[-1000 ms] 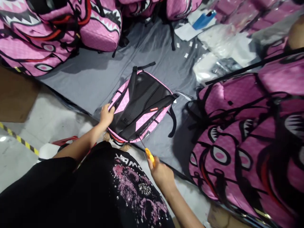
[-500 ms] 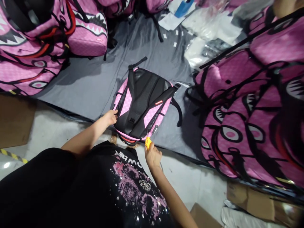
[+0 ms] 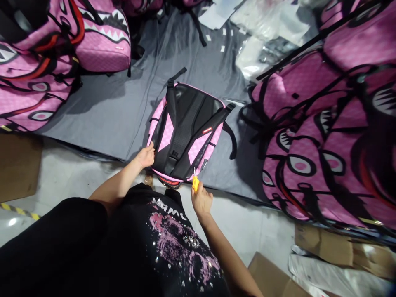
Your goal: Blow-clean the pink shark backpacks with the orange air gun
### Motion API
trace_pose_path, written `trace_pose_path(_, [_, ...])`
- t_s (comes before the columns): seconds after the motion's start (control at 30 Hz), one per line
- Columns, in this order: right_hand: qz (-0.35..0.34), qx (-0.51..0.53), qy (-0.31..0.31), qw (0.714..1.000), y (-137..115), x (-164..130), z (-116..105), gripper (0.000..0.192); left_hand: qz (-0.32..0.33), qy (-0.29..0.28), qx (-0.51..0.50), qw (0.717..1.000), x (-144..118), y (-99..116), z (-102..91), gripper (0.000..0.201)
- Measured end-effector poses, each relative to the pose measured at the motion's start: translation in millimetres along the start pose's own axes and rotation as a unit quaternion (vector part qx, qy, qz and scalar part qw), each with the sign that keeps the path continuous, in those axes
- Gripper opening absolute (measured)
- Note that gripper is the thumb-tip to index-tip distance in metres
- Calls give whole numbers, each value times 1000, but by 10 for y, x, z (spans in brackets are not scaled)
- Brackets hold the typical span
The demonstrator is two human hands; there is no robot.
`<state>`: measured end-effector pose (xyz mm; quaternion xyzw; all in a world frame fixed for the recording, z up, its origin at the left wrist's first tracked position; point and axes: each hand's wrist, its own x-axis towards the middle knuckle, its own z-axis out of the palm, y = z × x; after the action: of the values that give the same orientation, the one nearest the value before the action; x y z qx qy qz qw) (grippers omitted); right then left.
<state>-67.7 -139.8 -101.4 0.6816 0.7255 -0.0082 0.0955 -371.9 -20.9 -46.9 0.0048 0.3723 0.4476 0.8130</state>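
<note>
A pink and black backpack [image 3: 185, 136] lies with its straps and padded back facing up, close to the table's near edge. My left hand [image 3: 146, 156] grips its lower left side, the thumb on top and the other fingers partly hidden. In my right hand [image 3: 201, 200] are small yellow-handled thread snips [image 3: 195, 183], closed fingers around the handle. Their thin metal tip points up at the lower right corner of the backpack, by the strap's base; whether it touches the fabric I cannot tell.
Piled pink backpacks with shark-mouth prints stand left [image 3: 102, 45] and right [image 3: 300, 165] on the grey-covered table [image 3: 102, 111]. Clear plastic bags [image 3: 256, 57] and paper scraps lie toward the back. Cardboard boxes [image 3: 269, 276] sit on the floor below.
The view has shifted slightly. The backpack stays in nearly the same place, with my left hand still at its side. The snips remain in my right hand near the lower right corner.
</note>
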Motion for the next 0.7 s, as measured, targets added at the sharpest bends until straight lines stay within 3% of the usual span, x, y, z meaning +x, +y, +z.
trace_pose_path(0.13, [28,-2,-38,999,37,2,-121,29,-15,12,-6,1000,50,-42,-84,53])
trace_pose_path(0.37, [61,59,-54,995,70,-152,-297,31,-14,-153,-26,988,-61,-3,-153,82])
trace_pose_path(0.7, [120,156,-88,976,64,-427,-594,30,34,-109,-53,992,0,-70,60,76])
